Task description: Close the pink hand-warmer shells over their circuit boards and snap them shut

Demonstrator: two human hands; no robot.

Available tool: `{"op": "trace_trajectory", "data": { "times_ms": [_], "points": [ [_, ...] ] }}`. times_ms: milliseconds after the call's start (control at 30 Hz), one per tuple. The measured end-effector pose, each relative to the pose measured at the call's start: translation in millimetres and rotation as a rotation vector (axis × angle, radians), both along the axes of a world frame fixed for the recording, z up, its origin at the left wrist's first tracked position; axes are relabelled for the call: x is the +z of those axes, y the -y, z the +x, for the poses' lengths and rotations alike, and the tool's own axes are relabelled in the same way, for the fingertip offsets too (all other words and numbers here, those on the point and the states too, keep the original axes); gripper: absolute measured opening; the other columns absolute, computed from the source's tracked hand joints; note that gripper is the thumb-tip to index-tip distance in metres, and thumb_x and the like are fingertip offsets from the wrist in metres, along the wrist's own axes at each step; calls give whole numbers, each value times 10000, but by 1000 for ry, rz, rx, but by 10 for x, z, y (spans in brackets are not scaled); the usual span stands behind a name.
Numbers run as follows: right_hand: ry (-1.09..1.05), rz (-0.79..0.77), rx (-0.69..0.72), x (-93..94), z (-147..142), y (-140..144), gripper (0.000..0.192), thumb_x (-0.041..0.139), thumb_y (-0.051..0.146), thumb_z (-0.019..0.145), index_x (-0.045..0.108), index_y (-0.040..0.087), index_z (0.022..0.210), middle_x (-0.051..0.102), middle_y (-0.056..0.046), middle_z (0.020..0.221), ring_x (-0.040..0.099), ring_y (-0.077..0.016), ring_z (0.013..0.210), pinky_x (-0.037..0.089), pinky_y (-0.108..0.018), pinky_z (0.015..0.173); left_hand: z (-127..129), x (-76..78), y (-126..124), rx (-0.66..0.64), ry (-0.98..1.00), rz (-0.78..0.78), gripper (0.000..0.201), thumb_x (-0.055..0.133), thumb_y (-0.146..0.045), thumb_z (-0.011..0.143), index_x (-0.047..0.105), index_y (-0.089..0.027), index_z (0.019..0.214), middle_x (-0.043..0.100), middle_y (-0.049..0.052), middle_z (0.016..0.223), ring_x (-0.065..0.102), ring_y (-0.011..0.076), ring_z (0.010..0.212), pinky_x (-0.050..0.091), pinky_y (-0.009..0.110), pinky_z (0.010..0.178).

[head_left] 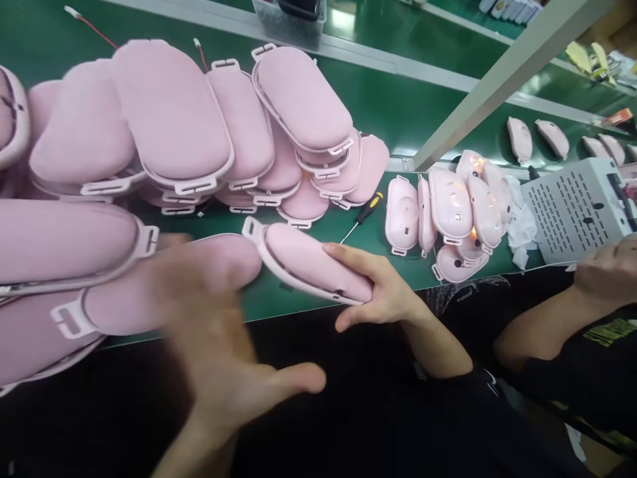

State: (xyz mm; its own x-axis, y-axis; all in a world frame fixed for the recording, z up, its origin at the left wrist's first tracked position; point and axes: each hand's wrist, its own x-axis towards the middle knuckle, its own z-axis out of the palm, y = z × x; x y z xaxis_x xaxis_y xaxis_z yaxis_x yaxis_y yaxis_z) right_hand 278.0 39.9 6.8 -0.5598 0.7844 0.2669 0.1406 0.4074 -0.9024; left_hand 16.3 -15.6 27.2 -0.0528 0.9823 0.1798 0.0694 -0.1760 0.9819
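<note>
My right hand grips one end of a pink padded oval piece with a white plastic rim, holding it tilted just above the green bench. My left hand is blurred in front of me, fingers spread and holding nothing, next to more pink padded pieces at the near left. A large overlapping heap of the same pink pieces lies on the bench behind both hands.
A yellow-handled screwdriver lies right of the heap. Beyond it is a cluster of pink plastic shells, white wipes, and a perforated grey box. A co-worker's arm and hand rest at the right. A grey post slants overhead.
</note>
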Motion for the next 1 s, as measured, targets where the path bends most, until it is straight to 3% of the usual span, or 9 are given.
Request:
{"op": "trace_trajectory", "data": {
  "times_ms": [33,100,167,233,333,567,733,867,1000],
  "points": [
    [-34,-39,40,-14,7,8,1122,1032,719,803,586,338,1759,702,-112,1721,681,-333,1609,500,-433,1385,121,-105,36,17,75,-17,1131,950,-927,711,515,-556,1687,516,-26,1858,456,475,1751,519,768,1341],
    [-69,-134,91,-28,-21,36,1014,964,752,874,619,344,1736,704,-101,1719,704,-322,1586,528,-417,1357,345,-296,70,45,282,-59,1100,1013,-766,784,520,-477,1723,593,102,1801,699,443,1550,618,690,1276],
    [-83,-239,94,-23,-55,59,852,824,757,1009,630,345,1729,700,-78,1722,709,-308,1582,538,-405,1344,481,-413,71,53,432,-61,1024,1061,-611,805,581,-443,1693,679,124,1715,790,390,1416,659,613,1239],
    [-92,-320,96,-5,-64,63,789,729,769,1069,639,337,1723,689,-60,1729,706,-306,1585,536,-406,1348,518,-447,65,45,482,-43,976,1062,-602,803,622,-467,1663,720,90,1670,789,381,1412,671,590,1225],
    [-85,-355,122,26,-47,47,791,727,778,1064,653,329,1711,670,-57,1740,677,-311,1615,523,-419,1362,479,-419,76,40,502,-65,961,1077,-566,795,638,-517,1649,729,62,1656,775,402,1434,694,613,1187],
    [-75,-315,125,-48,-71,59,780,767,749,1052,650,351,1712,649,-70,1764,671,-306,1622,523,-413,1358,450,-409,120,59,482,-97,1024,1108,-567,751,621,-562,1651,729,39,1639,752,395,1475,650,651,1255],
    [-206,-283,83,-108,-100,124,773,735,721,1092,620,312,1738,693,-94,1722,721,-300,1567,559,-393,1318,416,-406,154,29,462,-115,1046,1117,-569,727,638,-508,1655,666,74,1722,685,454,1560,650,687,1246],
    [-124,-175,126,-126,-121,140,778,814,627,1072,573,372,1767,652,-63,1767,641,-269,1652,502,-381,1379,405,-422,174,42,462,-124,1063,1127,-533,729,621,-508,1662,709,82,1666,747,416,1492,685,645,1203],
    [-27,-153,122,-152,-146,191,823,783,712,1063,548,386,1782,638,-50,1789,627,-270,1665,498,-394,1388,382,-483,188,26,441,-112,1090,1116,-507,757,573,-513,1702,680,88,1706,733,397,1517,653,622,1250]
  ]
}}
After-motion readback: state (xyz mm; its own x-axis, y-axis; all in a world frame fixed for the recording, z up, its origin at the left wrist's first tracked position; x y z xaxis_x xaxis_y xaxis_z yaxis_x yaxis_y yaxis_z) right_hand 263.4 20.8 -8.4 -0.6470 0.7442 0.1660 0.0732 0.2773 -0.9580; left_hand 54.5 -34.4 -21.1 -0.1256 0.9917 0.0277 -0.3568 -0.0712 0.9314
